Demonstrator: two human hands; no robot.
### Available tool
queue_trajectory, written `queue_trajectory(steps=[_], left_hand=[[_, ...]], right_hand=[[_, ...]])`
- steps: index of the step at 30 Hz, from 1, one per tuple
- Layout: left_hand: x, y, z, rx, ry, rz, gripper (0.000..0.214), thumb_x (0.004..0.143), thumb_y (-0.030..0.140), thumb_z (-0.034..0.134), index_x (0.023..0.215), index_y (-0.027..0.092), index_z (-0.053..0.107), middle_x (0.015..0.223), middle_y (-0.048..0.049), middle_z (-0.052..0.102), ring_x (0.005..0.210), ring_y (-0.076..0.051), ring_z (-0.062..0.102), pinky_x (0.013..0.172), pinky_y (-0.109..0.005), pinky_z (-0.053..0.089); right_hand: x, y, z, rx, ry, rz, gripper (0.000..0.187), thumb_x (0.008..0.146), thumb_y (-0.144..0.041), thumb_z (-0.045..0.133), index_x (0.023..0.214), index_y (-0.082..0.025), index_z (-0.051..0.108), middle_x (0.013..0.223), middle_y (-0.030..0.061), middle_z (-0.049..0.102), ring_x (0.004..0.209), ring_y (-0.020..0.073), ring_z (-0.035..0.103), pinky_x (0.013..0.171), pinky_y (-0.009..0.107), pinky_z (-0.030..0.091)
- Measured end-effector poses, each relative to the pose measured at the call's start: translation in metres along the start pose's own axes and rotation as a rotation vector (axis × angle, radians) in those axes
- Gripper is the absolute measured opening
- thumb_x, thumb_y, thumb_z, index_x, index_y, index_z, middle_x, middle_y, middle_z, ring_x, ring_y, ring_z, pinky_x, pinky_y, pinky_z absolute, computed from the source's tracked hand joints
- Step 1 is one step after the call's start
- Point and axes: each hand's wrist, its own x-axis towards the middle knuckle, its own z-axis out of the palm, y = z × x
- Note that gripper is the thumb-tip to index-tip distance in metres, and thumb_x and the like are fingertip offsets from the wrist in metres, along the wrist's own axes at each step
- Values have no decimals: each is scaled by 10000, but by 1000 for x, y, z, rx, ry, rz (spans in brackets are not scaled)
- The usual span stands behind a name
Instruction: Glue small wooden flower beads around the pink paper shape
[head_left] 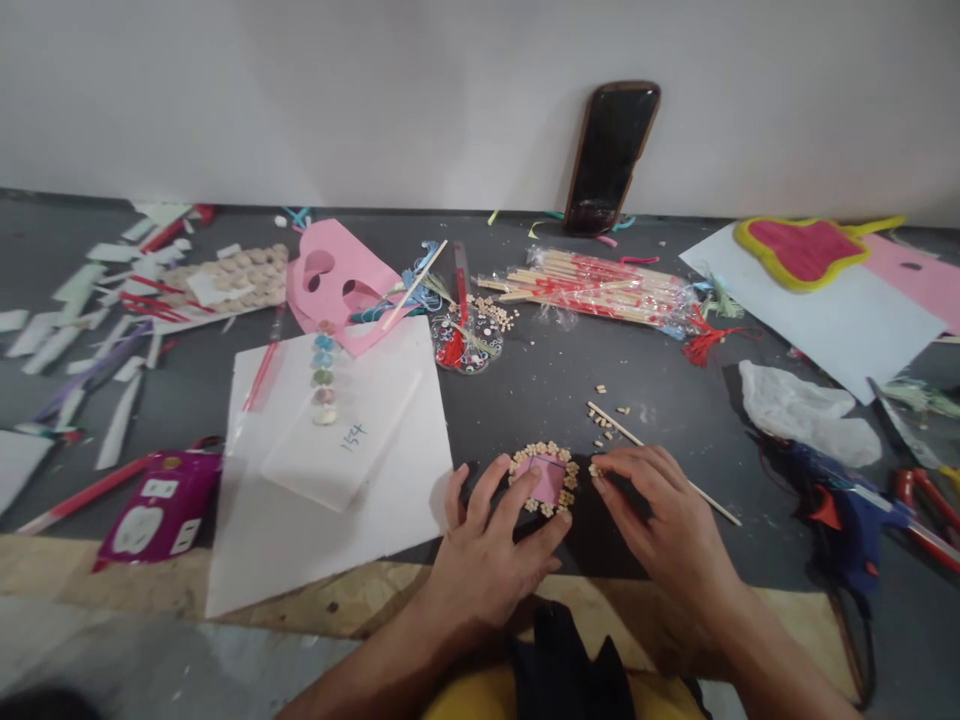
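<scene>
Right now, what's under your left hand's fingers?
The left hand has its fingers on a pink paper square ringed by small wooden beads; the part beneath the fingers is covered, so I cannot see it.

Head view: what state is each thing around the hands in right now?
Left hand, fingers spread on the bead ring
Right hand, fingertips at the ring's edge
Bead ring, wooden beads circling a pink paper square
Wooden stick, lying partly under the right hand
Glue gun, lying on its side
Phone, leaning against the wall, screen dark
Stick bundle, wrapped in clear plastic
</scene>
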Motion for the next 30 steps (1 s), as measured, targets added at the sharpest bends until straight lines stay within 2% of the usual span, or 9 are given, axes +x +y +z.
queue_trajectory(steps=[11, 20, 30], left_hand=[[1, 0, -1, -12, 7, 0, 418, 732, 493, 713, 1133, 426, 617, 1318, -18, 521, 1316, -329, 319, 1107, -566, 119], [0, 0, -1, -34, -4, -8, 416, 731, 480, 721, 1131, 423, 624, 1294, -20, 529, 1305, -322, 324, 1107, -568, 116], [1, 0, -3, -38, -5, -3, 421, 735, 468, 720, 1141, 419, 617, 1285, -26, 521, 1300, -326, 315, 1103, -568, 123]], right_hand=[[1, 1, 1, 3, -16, -13, 119, 899, -188, 524, 992, -236, 583, 901, 46, 684, 852, 192, 638, 750, 371, 527], [2, 4, -1, -17, 5, 7, 93, 891, -198, 538, 966, -226, 584, 859, 47, 677, 807, 193, 634, 694, 340, 526], [-2, 3, 7, -23, -74, 45, 156, 918, -168, 478, 1021, -208, 588, 890, 43, 692, 827, 176, 635, 731, 311, 539]])
